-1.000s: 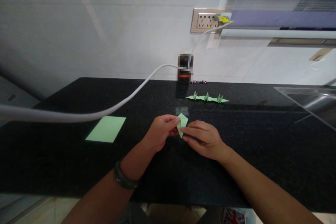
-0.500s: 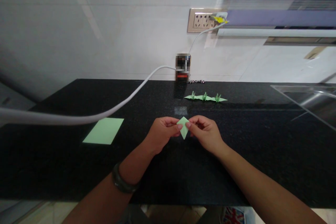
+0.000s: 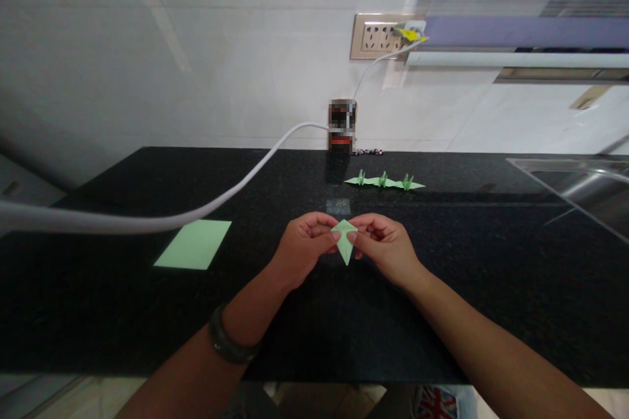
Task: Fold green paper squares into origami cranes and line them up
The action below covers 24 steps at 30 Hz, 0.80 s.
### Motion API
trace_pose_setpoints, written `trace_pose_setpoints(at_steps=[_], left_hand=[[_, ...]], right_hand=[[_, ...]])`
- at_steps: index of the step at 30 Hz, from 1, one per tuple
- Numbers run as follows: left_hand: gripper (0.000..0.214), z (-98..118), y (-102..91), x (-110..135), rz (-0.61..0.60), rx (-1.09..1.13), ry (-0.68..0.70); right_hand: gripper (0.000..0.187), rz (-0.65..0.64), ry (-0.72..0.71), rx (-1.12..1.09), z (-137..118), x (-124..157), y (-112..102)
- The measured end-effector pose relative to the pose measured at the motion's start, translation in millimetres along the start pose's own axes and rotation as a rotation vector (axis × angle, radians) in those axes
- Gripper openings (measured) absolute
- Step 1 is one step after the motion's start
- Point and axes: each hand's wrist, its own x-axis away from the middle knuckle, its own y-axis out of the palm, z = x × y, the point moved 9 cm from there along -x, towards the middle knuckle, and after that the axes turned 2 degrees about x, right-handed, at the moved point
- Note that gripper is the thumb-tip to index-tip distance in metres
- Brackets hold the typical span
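Between both hands is a small piece of light green origami paper (image 3: 346,250), folded into a kite-like diamond with its long point toward me. My left hand (image 3: 310,242) pinches its left side, thumb on the front face. On the right side my right hand (image 3: 383,243) pinches it the same way; the fingers behind the paper are partly hidden. Farther back, three folded green paper cranes (image 3: 383,181) stand in a row with wings touching. A flat stack or sheet of green paper (image 3: 194,245) lies to the left.
A black countertop (image 3: 122,321) runs along the tiled wall. A white cable (image 3: 236,190) crosses the left foreground to a blurred-out device (image 3: 343,126) against the wall. A small beaded string (image 3: 368,152) lies beside it. The wall socket (image 3: 378,38) is above; a sink (image 3: 590,183) is at right.
The folded paper's lower point reaches slightly farther down toward me. The fingers of both hands have shifted a little upward behind it, while both hands keep their pinch.
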Motion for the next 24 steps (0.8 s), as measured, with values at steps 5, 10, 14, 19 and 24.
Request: trace_pose_setpoints(at_steps=[5, 10, 14, 19, 24], left_hand=[[0.015, 3.5, 2.1, 0.7, -0.014, -0.019, 0.035], [0.012, 3.8, 1.9, 1.3, 0.003, -0.006, 0.027], [0.012, 3.2, 2.3, 1.3, -0.016, 0.005, 0.019], [0.022, -8.8, 4.1, 1.0, -0.051, 0.015, -0.111], [0.025, -8.2, 3.4, 1.1, -0.027, -0.078, -0.115]], right_hand=[[0.014, -0.014, 0.014, -0.072, 4.0, 0.6, 0.2], [0.008, -0.031, -0.003, -0.132, 6.4, 1.1, 0.9], [0.005, -0.042, -0.016, -0.168, 5.4, 1.3, 0.9], [0.005, -0.061, -0.129, -0.026, -8.5, 1.7, -2.3], [0.012, -0.089, -0.282, 0.183, -25.0, 6.5, 1.6]])
